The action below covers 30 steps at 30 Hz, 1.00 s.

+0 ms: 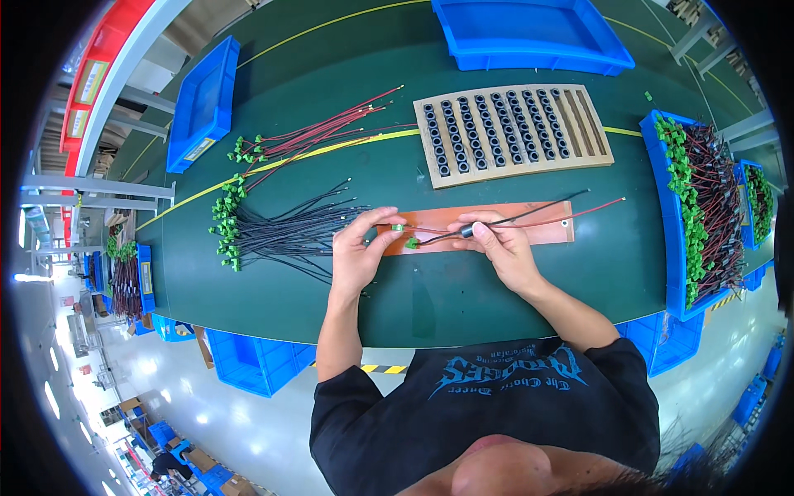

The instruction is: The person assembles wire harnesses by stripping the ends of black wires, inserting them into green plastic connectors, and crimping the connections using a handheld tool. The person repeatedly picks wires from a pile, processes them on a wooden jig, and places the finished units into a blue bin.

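My left hand pinches a small green connector with a red wire running off to the right. My right hand grips a black cylindrical core between thumb and fingers. The red wire and a black wire pass by or through this core; the fingers hide exactly how. A second green connector, on the black wire, hangs between the hands. Beneath them lies an orange-brown board on the green table.
Beyond the board stands a wooden rack with rows of black cores. Bundles of black wires and red wires lie leftward. A blue bin of wired connectors sits right; blue trays stand farther back.
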Motion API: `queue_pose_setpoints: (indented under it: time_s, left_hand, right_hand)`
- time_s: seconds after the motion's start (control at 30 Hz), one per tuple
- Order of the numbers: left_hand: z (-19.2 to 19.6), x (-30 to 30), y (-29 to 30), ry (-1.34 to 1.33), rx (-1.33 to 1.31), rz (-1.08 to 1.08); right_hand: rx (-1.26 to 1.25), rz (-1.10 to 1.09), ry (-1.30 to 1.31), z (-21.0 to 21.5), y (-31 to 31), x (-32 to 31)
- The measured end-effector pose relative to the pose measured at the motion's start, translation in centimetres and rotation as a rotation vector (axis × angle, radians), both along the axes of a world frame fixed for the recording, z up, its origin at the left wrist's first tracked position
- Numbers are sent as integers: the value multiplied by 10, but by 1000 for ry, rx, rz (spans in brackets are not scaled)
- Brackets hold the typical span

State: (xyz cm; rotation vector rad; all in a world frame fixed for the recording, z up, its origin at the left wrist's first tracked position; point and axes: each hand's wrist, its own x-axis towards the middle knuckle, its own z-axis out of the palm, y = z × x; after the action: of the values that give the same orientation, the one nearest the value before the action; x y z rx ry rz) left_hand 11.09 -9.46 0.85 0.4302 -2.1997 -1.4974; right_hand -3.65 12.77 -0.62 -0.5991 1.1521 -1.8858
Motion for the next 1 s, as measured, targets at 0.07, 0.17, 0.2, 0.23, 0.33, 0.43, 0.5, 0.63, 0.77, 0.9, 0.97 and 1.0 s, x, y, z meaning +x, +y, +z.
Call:
queue_pose_setpoints:
  time_s: [0.07,0.17,0.2,0.23,0.33,0.43,0.5,0.63,0.77,0.9,0.97,1.0]
  left_hand:
    - [0,-1,0,2,-61,31]
    - [-1,-4,0,-4,-115,56]
    - [-2,-4,1,-8,-127,63]
    - [-2,-5,2,-31,-142,66]
    - [2,-10,9,-116,-161,85]
    - [9,-13,13,-160,-210,83]
    - [12,-13,5,-76,-356,26]
    - [26,3,0,-317,-190,-105]
    - [31,5,15,-362,-295,-162]
    - [30,8,9,-378,-70,-195]
    - [26,8,2,-268,89,-218]
    - [25,8,0,-283,173,-214]
  right_hand:
    - [4,6,1,-1,-2,1]
    - [39,12,0,-2,-4,-1]
    - [52,10,-4,-1,-4,-2]
    - [64,9,-7,0,-4,-3]
    - [80,11,3,-1,-4,-4]
    - [81,26,-1,-9,-3,-2]
    - [92,26,-31,-12,-2,-2]
    - [108,5,-59,-10,-2,-4]
    - [100,11,-98,-9,-4,-3]
    - [104,6,-87,-9,-3,-3]
    - [99,11,-70,-10,-3,-3]
    - [94,14,-58,-12,-3,-2]
